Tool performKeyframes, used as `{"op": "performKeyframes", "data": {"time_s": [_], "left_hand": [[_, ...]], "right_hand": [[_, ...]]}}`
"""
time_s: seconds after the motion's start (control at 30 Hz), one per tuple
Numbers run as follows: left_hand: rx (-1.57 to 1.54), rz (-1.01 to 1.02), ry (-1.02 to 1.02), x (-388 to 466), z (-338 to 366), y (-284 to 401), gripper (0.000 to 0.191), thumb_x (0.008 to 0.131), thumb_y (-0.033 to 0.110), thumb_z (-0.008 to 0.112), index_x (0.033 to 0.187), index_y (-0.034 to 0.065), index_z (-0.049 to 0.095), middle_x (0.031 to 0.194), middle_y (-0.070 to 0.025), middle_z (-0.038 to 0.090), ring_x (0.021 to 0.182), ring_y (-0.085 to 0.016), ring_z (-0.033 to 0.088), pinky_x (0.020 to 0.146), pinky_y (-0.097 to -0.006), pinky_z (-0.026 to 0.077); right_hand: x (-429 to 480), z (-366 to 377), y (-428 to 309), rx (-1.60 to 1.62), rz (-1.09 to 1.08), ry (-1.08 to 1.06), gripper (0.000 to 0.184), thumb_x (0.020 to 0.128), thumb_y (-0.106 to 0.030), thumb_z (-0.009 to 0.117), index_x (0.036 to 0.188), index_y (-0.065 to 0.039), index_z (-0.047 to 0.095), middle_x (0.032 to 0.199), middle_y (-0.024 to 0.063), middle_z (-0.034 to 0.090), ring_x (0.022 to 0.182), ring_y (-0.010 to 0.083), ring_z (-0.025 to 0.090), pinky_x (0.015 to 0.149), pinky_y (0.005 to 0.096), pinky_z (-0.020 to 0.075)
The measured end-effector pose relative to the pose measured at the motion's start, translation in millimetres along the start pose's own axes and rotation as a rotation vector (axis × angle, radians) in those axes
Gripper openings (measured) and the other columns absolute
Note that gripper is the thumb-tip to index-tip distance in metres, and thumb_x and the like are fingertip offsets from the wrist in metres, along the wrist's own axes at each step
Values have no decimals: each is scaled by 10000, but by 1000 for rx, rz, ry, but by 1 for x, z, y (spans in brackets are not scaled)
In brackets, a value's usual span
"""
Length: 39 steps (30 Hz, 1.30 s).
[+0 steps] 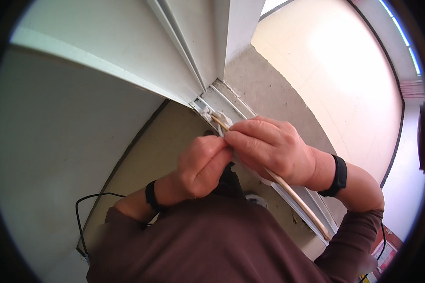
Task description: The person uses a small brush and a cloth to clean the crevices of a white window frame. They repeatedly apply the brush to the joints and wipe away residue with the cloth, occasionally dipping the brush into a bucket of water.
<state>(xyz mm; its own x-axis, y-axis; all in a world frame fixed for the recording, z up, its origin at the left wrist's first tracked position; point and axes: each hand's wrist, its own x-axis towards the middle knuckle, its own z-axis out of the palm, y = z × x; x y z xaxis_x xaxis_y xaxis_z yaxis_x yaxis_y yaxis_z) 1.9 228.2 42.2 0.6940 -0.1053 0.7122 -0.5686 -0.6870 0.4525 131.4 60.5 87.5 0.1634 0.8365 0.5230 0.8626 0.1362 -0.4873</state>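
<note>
My right hand (pixel 276 148) grips a slender wooden stick (pixel 299 203) that slants from lower right to upper left. White cloth (pixel 222 117) is bunched about the stick's far tip, and a narrow twisted strand of it runs back to the fingers. My left hand (pixel 203 164) pinches this strand, its fingertips touching those of the right hand. Beyond the tip, the cloth lies over the end of a white sliding-door track (pixel 230 102) on the floor; whether it touches the track is hard to tell. The fingers hide the middle of the stick.
White door panels (pixel 187 46) rise from the track at upper left. A concrete threshold strip (pixel 269 81) borders pale floor tiles (pixel 340 78) on the right. A black cable (pixel 78 215) loops at lower left. Near my body sits a round white object (pixel 256 200), partly hidden.
</note>
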Motion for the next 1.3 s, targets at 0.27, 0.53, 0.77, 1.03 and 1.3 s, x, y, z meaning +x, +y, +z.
{"op": "performKeyframes", "data": {"time_s": [0.27, 0.53, 0.77, 1.03, 1.3], "left_hand": [[199, -117, -3, -3, -15, -11, 236, 835, -85, 662, 1069, -107, 653, 1060, -204, 649, 870, -349, 646, 735, -387, 543], [174, -138, 61, -2, -20, -6, 162, 818, -85, 696, 979, -88, 682, 983, -170, 669, 817, -317, 649, 685, -393, 518], [-17, -28, 13, 11, -17, -3, 152, 800, -59, 712, 947, -74, 678, 971, -165, 676, 815, -304, 663, 676, -376, 549], [-253, -3, -73, 18, 3, 29, 226, 785, -67, 726, 986, -74, 624, 977, -194, 671, 825, -333, 684, 656, -385, 582], [-183, 73, -111, 10, 0, 14, 256, 833, -76, 689, 1072, -73, 598, 1068, -224, 658, 894, -358, 665, 751, -427, 576]], "right_hand": [[34, 17, 16, -189, -164, -87, 151, 675, -126, 681, 738, -5, 617, 804, 96, 576, 732, 258, 593, 610, 348, 542], [43, 3, -1, -234, -159, -289, 263, 695, -118, 638, 882, 65, 613, 831, 112, 526, 741, 257, 573, 644, 357, 526], [29, -18, -15, -129, -13, -259, 152, 691, -108, 665, 774, -13, 581, 780, 101, 519, 735, 260, 575, 614, 370, 518], [-15, -64, -19, 534, 766, -26, 131, 855, -22, 661, 953, 13, 742, 773, 144, 695, 682, 235, 687, 620, 337, 538], [-17, -52, -10, 702, 931, 32, 173, 961, -40, 645, 1087, 44, 728, 872, 104, 754, 796, 128, 713, 745, 262, 577]]}}
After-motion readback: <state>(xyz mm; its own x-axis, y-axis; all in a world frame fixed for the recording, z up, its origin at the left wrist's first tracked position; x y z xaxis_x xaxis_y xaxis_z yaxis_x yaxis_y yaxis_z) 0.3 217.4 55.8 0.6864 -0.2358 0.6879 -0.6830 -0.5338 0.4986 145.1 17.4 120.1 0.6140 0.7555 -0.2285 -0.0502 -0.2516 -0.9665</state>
